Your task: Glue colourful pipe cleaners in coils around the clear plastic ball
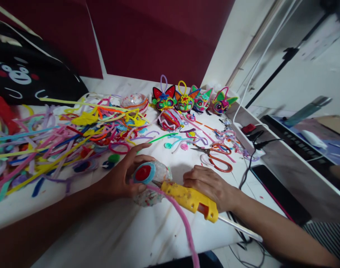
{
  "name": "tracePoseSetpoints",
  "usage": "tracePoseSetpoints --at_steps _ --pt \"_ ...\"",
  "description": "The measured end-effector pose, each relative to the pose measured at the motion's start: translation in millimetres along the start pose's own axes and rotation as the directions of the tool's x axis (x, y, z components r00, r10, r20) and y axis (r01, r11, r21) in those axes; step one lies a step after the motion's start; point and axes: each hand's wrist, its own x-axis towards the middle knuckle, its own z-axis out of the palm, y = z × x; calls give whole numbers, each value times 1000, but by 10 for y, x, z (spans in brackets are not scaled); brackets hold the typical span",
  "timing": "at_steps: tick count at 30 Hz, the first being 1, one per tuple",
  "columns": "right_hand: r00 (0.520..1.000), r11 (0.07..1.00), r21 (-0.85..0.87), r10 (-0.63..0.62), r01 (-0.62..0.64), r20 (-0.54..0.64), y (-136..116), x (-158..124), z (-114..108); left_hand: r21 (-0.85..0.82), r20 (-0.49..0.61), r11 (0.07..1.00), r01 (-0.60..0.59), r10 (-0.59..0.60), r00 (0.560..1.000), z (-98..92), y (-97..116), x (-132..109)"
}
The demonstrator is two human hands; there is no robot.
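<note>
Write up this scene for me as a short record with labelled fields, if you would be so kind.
Left hand: holds a speckled translucent ball
On the ball: red disc with a light-blue rim
Right hand: grips a yellow glue gun, nozzle close to the disc; contact unclear
Pink fuzzy strip: runs from near the disc to the picture's bottom edge
Picture left: pile of coloured strips, with a black bag behind
Back of table: four cat-eared ornaments
Picture right: orange-handled scissors; dark phone
</note>
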Motion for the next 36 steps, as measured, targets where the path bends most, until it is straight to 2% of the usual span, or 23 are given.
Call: tracePoseSetpoints --at_steps 9,19,24,29,33,36 --pt "1000 999 -24 24 -24 -18 18 -28 -26 15 -32 1000 12 -12 999 26 46 -12" --pt "999 999 -25 43 -44 -24 53 -46 -4 -3 -9 1000 -30 30 1000 10 7 -13" --pt "998 997 -42 59 -60 -18 66 -60 -16 -18 -32 999 38 -39 999 19 20 -32" --pt "999 998 -43 48 -48 -14 43 -57 -19 -19 -30 998 51 -52 998 22 36 -31" --pt "999 999 -27 36 -37 -18 23 -48 -15 5 -9 1000 15 -15 1000 27 65 -20" --pt "999 999 -15 30 -30 -13 15 -37 -13 10 -37 999 47 -46 998 33 86 -20"
